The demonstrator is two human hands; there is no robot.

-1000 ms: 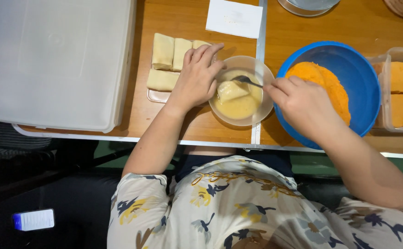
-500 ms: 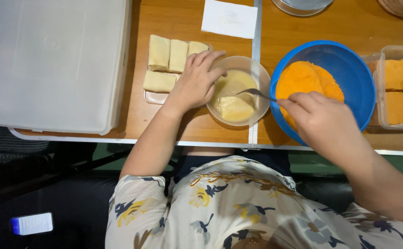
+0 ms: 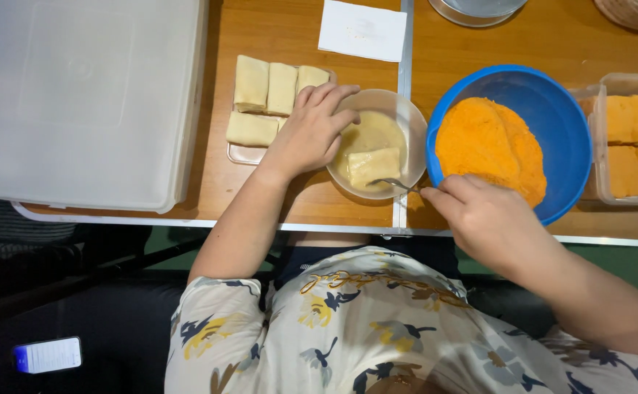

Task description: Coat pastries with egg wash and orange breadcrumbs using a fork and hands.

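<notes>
A wooden bench (image 3: 275, 33), split by a metal seam, was seen from above, with a dark floor below its near edge where a phone (image 3: 48, 354) lay lit. Nearest the camera, a floral shirt (image 3: 348, 328) was visible. Just beyond the bench edge, the right hand (image 3: 490, 219) was closed around the handle of a fork (image 3: 395, 184), whose tines were set against a pale folded roll (image 3: 374, 165) lying in the batter of a small bowl (image 3: 414, 124). The left hand (image 3: 312, 131) was laid over the bowl's left rim, fingers curled on it, steadying it. Just beside the right hand, a blue bowl (image 3: 559, 117) of orange breadcrumbs (image 3: 487, 146) was placed, touching or nearly touching the small bowl. Left of the small bowl, uncoated rolls (image 3: 271, 98) were held on a shallow tray, partly hidden by the left hand. At the right edge, crumbed rolls (image 3: 636, 146) were stacked in a clear container (image 3: 602, 138). A large grey lidded box (image 3: 78, 102) was set at the far left, and a white paper (image 3: 363, 29) and a metal dish (image 3: 472, 9) lay farthest off.

The roll was judged soft and slick; it could be torn or dropped from the fork if lifted by one end, and batter could be dripped onto the bench between the bowls. The small bowl could be tipped if the rim were pressed too hard.
</notes>
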